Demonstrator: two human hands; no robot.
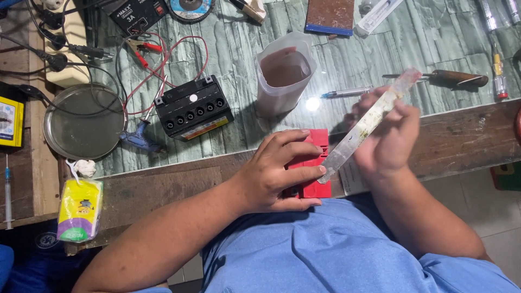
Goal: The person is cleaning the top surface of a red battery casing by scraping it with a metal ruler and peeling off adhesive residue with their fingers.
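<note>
Closest to the person's body, the left hand (277,171) lies flat over a red block (312,163) at the near edge of the wooden bench (163,190), fingers spread and pressing down on its top rather than curled around it. Just beside it, the right hand (388,138) is closed around a long, clear, grimy plastic tube (369,122), held slanted with its lower tip right at the red block's right side, by the left fingertips; I cannot tell whether the tip touches.

On the bench's left edge sits a yellow and green packet (80,210), a syringe (7,195) lying beyond it.

Further in, on the green glass-topped surface (233,130), a translucent jug (283,73) of brownish liquid stands right behind the red block. Left of it is a black battery (194,107) with a row of open cell holes, red and black clip leads (146,54) trailing from it, and a round metal dish (84,122). A pen (347,92) lies right of the jug, a wooden-handled tool (456,78) past the tube's upper end.

At the far edge are a small charger box (135,13), a grinding disc (190,8) and a brown slab (331,16).
</note>
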